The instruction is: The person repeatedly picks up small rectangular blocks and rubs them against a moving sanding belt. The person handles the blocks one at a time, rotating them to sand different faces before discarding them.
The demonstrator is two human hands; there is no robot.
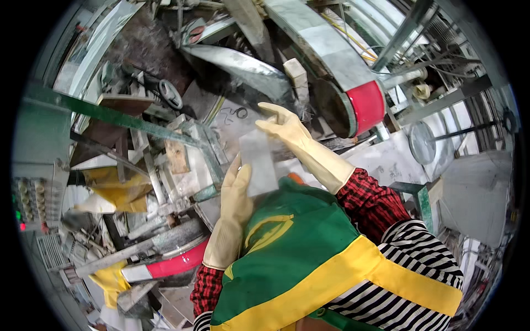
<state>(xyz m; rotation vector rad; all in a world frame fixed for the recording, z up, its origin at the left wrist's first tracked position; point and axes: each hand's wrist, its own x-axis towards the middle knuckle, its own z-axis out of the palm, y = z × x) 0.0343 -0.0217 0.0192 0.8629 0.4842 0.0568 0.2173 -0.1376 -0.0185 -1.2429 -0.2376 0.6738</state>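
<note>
My left hand (234, 193), in a cream rubber glove, grips the left edge of a flat, pale grey-white rectangular piece (258, 163). Its smooth face is turned up toward me, and I cannot tell what it is made of. Past the piece's upper right corner, my right hand (284, 126) wears a matching long glove. Its fingers are spread and slightly curved, with nothing between them. Red-and-black checked sleeve covers show above both gloves. A green apron (301, 237) with yellow trim fills the area below the piece.
A curved machine guard with a red end (367, 107) juts in at the upper right. Beyond my hands lies a metal plate (243, 69) beside a pale block (297, 77). A green metal bar (121, 118) crosses the left, near a handwheel (169, 94). Another red-striped curved guard (179, 262) sits lower left.
</note>
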